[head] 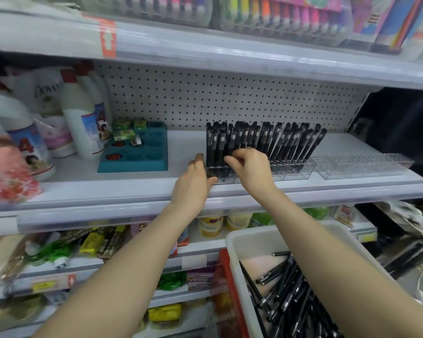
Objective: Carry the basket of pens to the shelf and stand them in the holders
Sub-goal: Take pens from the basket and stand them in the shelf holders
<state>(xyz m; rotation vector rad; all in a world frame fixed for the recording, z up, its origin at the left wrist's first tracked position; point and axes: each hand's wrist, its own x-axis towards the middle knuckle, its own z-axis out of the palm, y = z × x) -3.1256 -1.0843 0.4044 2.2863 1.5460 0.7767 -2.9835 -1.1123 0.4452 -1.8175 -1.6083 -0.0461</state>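
Note:
A clear plastic pen holder (293,170) stands on the middle shelf (132,189), packed with several black pens (288,140) standing upright or leaning. My left hand (195,181) grips the holder's left end, thumb on its front. My right hand (249,167) is closed around black pens at the holder's left part. A second clear holder (362,165) with nothing in it sits to the right. The white basket (232,242) at the lower right holds several loose black pens (286,296), partly hidden by my right forearm.
A teal tray (134,154) with small green boxes sits left of the holder. White bottles (83,118) and pink packs crowd the shelf's left end. A pegboard backs the shelf. Marker packs fill the shelf above; goods fill the shelves below.

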